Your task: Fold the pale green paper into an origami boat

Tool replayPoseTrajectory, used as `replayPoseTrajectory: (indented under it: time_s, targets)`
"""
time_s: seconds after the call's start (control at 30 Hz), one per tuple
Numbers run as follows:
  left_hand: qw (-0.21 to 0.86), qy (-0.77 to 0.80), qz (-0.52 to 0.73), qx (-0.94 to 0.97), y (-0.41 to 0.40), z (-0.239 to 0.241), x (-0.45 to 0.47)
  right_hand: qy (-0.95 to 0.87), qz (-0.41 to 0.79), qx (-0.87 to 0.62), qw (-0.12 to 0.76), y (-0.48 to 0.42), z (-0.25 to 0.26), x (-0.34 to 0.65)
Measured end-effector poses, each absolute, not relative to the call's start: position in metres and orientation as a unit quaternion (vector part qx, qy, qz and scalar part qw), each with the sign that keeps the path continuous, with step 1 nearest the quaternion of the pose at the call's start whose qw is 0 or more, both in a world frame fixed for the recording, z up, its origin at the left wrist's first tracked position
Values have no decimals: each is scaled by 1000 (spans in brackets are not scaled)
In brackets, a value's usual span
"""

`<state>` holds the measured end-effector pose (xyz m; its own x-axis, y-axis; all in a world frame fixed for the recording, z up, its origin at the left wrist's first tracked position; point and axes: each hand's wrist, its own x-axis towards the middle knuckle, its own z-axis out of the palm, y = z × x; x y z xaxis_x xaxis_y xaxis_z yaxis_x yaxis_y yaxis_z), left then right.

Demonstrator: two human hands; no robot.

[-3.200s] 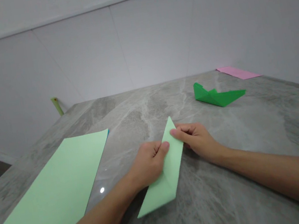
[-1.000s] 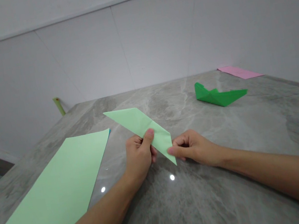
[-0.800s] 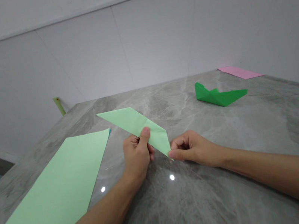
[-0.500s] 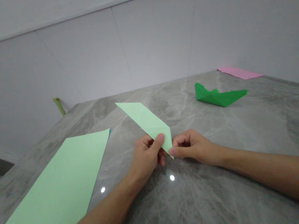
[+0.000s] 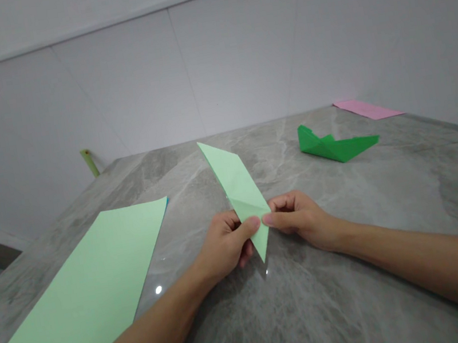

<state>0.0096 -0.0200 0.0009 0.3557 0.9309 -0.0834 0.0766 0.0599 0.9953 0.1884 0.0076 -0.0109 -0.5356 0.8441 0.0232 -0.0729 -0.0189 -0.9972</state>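
Note:
Both my hands hold a folded light green paper [image 5: 236,185], a long pointed strip raised above the grey marble table [image 5: 353,244]. My left hand [image 5: 223,246] pinches it with thumb and fingers from the left near its lower end. My right hand [image 5: 300,219] pinches the same spot from the right, fingers curled. The strip's far tip points away from me and its near tip points down between my hands.
A flat light green sheet [image 5: 78,294] lies on the table at the left, with a blue edge showing at its far corner. A dark green folded paper boat [image 5: 333,145] sits at the back right. A pink sheet [image 5: 367,109] lies beyond it by the white wall.
The folded strip was lifted off the table and turned. Over the last second its far tip has swung from the left toward the middle, and my hands have come closer together on it.

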Motion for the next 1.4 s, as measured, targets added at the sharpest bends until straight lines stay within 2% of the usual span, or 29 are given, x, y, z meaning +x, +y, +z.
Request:
replayPoseTrajectory:
  time_s: [0.13, 0.37, 0.63, 0.87, 1.07, 1.27, 1.4]
  targets:
    - [585, 441, 370, 571, -20, -1, 10, -612, 635, -317, 349, 8, -12, 190]
    - [532, 476, 450, 537, -16, -4, 11, -633, 638, -306, 313, 6, -9, 189]
    - [582, 435, 374, 576, -17, 1, 7, -618, 659, -300, 305, 8, -10, 190]
    - [468, 480, 437, 599, -19, 0, 13, -637, 649, -311, 277, 8, -9, 190]
    - [494, 492, 376, 610, -19, 1, 9, -634, 635, -301, 323, 10, -10, 190]
    - [489, 494, 388, 606, -17, 0, 10, -638, 643, -309, 289, 8, -8, 190]
    - [517, 485, 365, 604, -17, 4, 8, -630, 639, -308, 316, 9, -10, 190]
